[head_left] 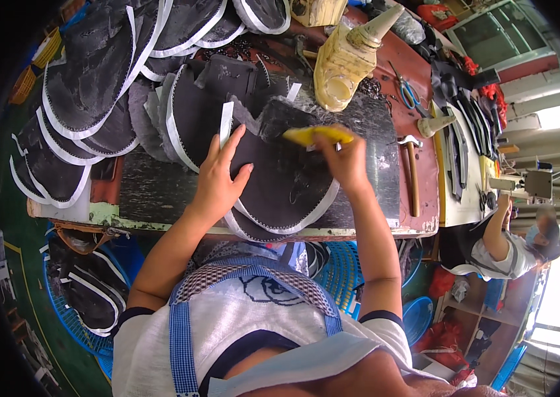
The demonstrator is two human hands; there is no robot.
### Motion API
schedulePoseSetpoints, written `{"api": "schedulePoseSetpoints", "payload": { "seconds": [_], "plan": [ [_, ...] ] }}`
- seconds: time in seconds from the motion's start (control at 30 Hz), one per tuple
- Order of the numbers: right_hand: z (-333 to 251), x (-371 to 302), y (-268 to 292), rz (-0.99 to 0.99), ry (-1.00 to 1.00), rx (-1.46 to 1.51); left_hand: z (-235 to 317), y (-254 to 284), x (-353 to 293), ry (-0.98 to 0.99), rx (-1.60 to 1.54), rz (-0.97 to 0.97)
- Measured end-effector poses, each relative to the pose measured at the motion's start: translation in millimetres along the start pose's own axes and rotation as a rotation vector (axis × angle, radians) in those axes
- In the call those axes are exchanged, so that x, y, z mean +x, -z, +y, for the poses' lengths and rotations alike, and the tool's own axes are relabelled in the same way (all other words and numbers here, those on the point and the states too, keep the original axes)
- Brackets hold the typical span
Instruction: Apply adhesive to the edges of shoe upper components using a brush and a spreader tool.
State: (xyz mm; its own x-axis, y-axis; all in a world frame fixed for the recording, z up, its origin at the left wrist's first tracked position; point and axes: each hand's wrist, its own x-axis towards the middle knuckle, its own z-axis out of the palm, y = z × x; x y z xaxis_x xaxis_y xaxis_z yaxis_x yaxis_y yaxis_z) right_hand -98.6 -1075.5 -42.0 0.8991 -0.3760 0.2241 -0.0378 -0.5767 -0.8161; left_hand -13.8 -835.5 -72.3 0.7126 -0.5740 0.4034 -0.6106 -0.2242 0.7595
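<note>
A black shoe-upper piece (280,182) with a stitched white edge lies on the dark work board in front of me. My left hand (219,175) rests on its left part, fingers and thumb spread, beside an upright white strip (226,120). My right hand (346,159) is closed around a yellow, flat-bladed tool (303,136), whose exact kind I cannot make out. Its tip is over the piece's upper part, by a wrinkled dark patch (284,119). A second white-edged piece shows underneath at the near edge.
Stacked black pieces (88,79) fill the left. Beyond my right hand stands a glue-crusted yellow bottle (343,66). Scissors (405,89) and a hammer (412,175) lie at the right. Blue baskets (71,317) stand below the table. Another person (508,248) sits far right.
</note>
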Motion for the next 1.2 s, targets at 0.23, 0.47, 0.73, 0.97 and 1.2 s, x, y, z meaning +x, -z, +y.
{"api": "schedulePoseSetpoints", "payload": {
  "seconds": [0.23,0.47,0.73,0.97,1.2],
  "plan": [
    [14.0,11.2,12.6,0.127,0.171,0.06,-2.7,3.1,2.1,-0.008,0.01,-0.067],
    [60.6,99.4,55.3,0.362,0.114,-0.347,-0.1,25.7,-16.4,0.308,-0.745,-0.034],
    [79.6,79.1,87.5,0.214,-0.231,0.015,-23.5,23.2,-3.3,0.403,-0.627,-0.111],
    [-39.2,21.4,0.4,-0.802,-0.076,0.321,-24.3,24.4,-4.0,0.461,-0.594,-0.127],
    [-41.0,10.0,-7.5,-0.583,0.65,0.002,-27.0,11.6,-6.6,0.25,-0.285,-0.04]
  ]
}}
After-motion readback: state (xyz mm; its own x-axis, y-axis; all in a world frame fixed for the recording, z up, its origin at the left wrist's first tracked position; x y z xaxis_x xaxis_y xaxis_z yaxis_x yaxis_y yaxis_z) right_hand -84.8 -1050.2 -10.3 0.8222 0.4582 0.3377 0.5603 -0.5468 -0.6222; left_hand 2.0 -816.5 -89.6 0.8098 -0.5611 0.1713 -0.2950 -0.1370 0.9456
